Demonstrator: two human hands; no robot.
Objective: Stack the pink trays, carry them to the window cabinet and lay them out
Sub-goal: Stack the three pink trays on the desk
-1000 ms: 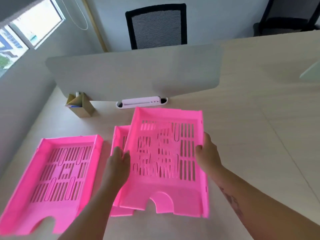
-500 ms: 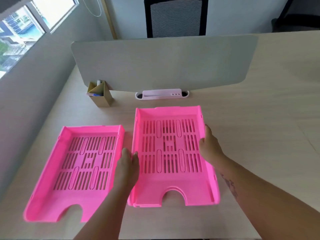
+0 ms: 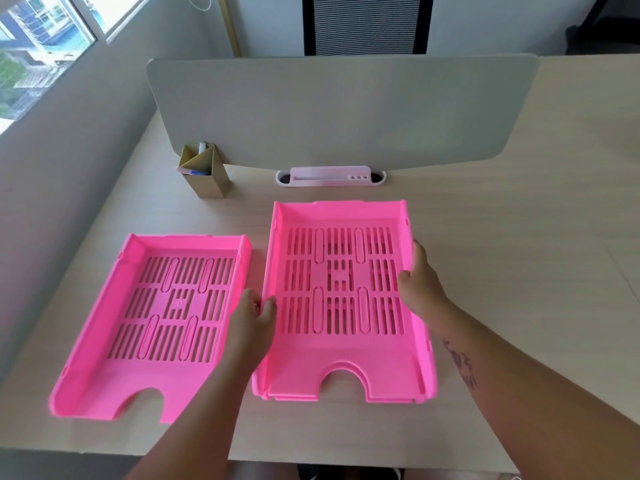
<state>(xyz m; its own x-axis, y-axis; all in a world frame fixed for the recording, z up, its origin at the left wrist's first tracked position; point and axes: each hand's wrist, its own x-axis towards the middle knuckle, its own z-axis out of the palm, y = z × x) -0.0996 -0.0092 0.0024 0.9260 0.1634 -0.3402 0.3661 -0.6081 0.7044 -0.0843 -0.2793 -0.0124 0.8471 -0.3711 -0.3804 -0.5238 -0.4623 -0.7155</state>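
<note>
On the pale wood surface (image 3: 502, 237) a stack of pink trays (image 3: 343, 296) lies right of centre, a second tray's edge peeking out beneath its near corner. The left hand (image 3: 254, 315) pinches the stack's left wall, thumb inside the rim; the right hand (image 3: 419, 282) clasps the right wall the same way. At nine o'clock from the stack, just beside it, a single pink tray (image 3: 166, 323) lies flat. At twelve o'clock sit a white pen holder (image 3: 329, 176) and a grey divider screen (image 3: 343, 109); a cardboard box (image 3: 204, 171) stands at eleven.
</note>
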